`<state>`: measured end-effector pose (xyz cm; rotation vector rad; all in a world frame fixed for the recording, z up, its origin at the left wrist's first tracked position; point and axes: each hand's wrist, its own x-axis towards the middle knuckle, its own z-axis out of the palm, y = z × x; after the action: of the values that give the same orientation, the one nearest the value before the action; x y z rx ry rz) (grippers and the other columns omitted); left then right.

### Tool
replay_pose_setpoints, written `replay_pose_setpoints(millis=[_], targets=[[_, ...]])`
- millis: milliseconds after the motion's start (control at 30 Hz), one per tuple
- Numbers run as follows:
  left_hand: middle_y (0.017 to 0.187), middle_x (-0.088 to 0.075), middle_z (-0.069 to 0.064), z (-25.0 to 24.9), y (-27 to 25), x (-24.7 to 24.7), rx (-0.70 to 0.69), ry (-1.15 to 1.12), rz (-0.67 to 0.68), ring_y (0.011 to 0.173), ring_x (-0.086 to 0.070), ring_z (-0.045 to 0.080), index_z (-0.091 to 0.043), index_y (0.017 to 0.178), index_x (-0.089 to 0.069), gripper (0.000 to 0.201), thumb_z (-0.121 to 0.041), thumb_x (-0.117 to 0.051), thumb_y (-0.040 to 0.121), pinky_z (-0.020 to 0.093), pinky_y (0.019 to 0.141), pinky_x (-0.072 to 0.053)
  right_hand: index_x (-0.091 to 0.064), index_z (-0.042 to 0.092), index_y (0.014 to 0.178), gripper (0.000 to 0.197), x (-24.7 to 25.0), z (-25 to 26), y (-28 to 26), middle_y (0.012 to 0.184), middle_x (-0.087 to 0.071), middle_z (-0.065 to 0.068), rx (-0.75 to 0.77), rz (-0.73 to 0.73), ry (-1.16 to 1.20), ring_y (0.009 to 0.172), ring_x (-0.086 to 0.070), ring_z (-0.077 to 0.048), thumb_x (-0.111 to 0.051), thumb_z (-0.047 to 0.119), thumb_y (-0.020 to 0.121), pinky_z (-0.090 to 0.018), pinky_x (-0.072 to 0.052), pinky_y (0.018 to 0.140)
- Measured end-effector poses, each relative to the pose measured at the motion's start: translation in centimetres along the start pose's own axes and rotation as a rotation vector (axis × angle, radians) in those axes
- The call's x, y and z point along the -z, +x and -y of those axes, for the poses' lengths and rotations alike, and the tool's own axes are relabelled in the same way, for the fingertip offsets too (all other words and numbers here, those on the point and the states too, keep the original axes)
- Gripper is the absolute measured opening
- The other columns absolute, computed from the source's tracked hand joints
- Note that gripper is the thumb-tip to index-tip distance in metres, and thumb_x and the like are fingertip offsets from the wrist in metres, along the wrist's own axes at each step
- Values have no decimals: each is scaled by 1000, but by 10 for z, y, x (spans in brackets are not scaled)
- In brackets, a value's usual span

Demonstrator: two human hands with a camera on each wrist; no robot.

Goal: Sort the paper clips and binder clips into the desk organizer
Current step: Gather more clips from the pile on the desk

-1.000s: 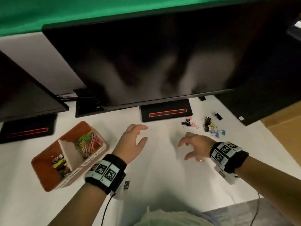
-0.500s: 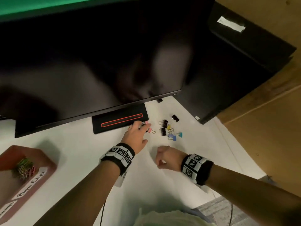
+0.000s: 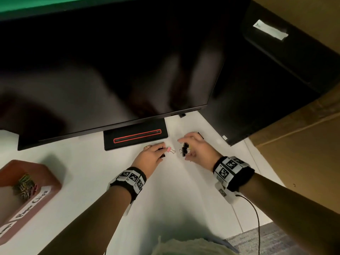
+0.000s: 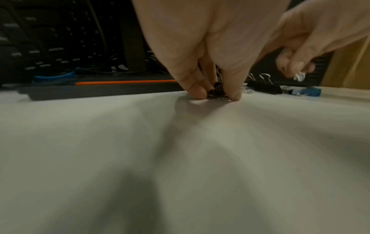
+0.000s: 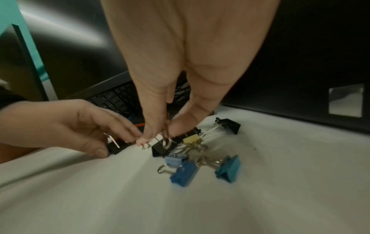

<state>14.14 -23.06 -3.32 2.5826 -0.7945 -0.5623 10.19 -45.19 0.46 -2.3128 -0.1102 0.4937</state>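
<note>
- Left wrist view: your left hand (image 4: 202, 47) has thumb and a fingertip pressed down onto the white table (image 4: 180, 158), pinching a small black binder clip (image 4: 217, 91) between them.
- In the head view that clip (image 3: 162, 155) sits under your left hand (image 3: 150, 158), just in front of the monitor's black base (image 3: 136, 138) with its red outline.
- A pink binder clip (image 3: 168, 149) lies at your left fingertips; its wire handles point right, toward your other hand, so its long axis runs left-right.
- Your right hand (image 5: 176, 71) reaches down with thumb and forefinger pinching the thin wire handles of a black binder clip (image 5: 160, 149) in the pile.
- Around it in the right wrist view: a small yellow clip (image 5: 192, 140), another black clip (image 5: 230, 125) behind with long wire arms stretched toward you, a pale blue clip (image 5: 174, 159), a dark blue clip (image 5: 185, 173) and a teal clip (image 5: 229, 168). The coloured ones are folded, matte wedges with shiny looped handles pointing left.
- The desk organizer (image 3: 33, 196), a reddish-brown box with a handwritten white label, stands well apart at the far left, holding a tangle of coloured paper clips (image 3: 24, 186).
</note>
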Motion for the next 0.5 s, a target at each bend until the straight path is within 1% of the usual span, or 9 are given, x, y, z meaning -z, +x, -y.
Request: replay_pose_setpoints(millis=[100, 167, 200, 233, 267, 333, 367, 433, 500], targets=[[132, -50, -10, 2, -7, -4, 38, -90, -76, 110, -52, 19, -24, 121, -58, 38, -12, -61, 85, 32, 102, -41, -38, 33, 137, 76, 6, 0, 14, 150, -14, 0, -141, 69, -31, 76, -57, -16, -69, -2, 77, -19, -50, 71], [127, -52, -8, 2, -9, -4, 70, -129, -99, 106, -52, 18, -20, 110, -63, 29, -11, -64, 82, 28, 99, -43, -40, 32, 138, 75, 0, -2, 20, 154, -9, -3, -178, 124, -51, 98, -55, -20, -69, -1, 77, -21, -49, 81], [123, -51, -8, 3, -10, -3, 88, -161, -101, 104, -52, 16, -20, 106, -63, 26, -11, -65, 81, 26, 98, -44, -44, 29, 136, 71, -5, -2, 22, 154, -11, -4, -179, 131, -63, 113, -50, -23, -69, 0, 77, -21, -48, 89], [120, -50, -8, 3, -12, -4, 108, -198, -99, 101, -53, 15, -20, 102, -63, 24, -11, -66, 79, 25, 96, -45, -49, 26, 132, 64, -10, -3, 24, 152, -15, -6, -173, 125, -74, 122, -44, -24, -69, 1, 77, -22, -46, 94], [116, -48, -8, 5, -14, -4, 131, -230, -94, 99, -54, 15, -19, 99, -63, 23, -10, -67, 78, 24, 95, -45, -55, 21, 126, 55, -14, -3, 25, 148, -21, -7, -160, 111, -81, 122, -44, -24, -69, 1, 77, -24, -46, 96], [111, -43, -7, 9, -18, -6, 186, -293, -92, 96, -54, 16, -18, 95, -65, 23, -9, -68, 74, 21, 91, -45, -62, 13, 113, 37, -18, 1, 27, 133, -34, -9, -131, 94, -100, 99, -53, -22, -68, 1, 78, -27, -52, 88], [110, -42, -7, 11, -20, -6, 210, -323, -92, 94, -54, 15, -18, 94, -66, 24, -8, -69, 73, 17, 89, -43, -64, 11, 109, 31, -20, 4, 28, 126, -38, -9, -121, 94, -115, 90, -54, -21, -67, 2, 79, -27, -53, 84], [108, -42, -6, 15, -23, -6, 244, -375, -86, 89, -54, 13, -19, 92, -68, 24, -6, -70, 72, 8, 82, -39, -65, 9, 104, 24, -22, 8, 29, 116, -41, -6, -105, 98, -126, 82, -54, -17, -67, 4, 80, -21, -50, 80], [106, -45, -4, 16, -27, -5, 270, -426, -89, 84, -54, 11, -20, 87, -69, 23, -4, -70, 71, 8, 81, -41, -66, 8, 101, 21, -25, 11, 29, 112, -42, -2, -70, 106, -142, 80, -50, -7, -67, 6, 80, -11, -43, 78]])
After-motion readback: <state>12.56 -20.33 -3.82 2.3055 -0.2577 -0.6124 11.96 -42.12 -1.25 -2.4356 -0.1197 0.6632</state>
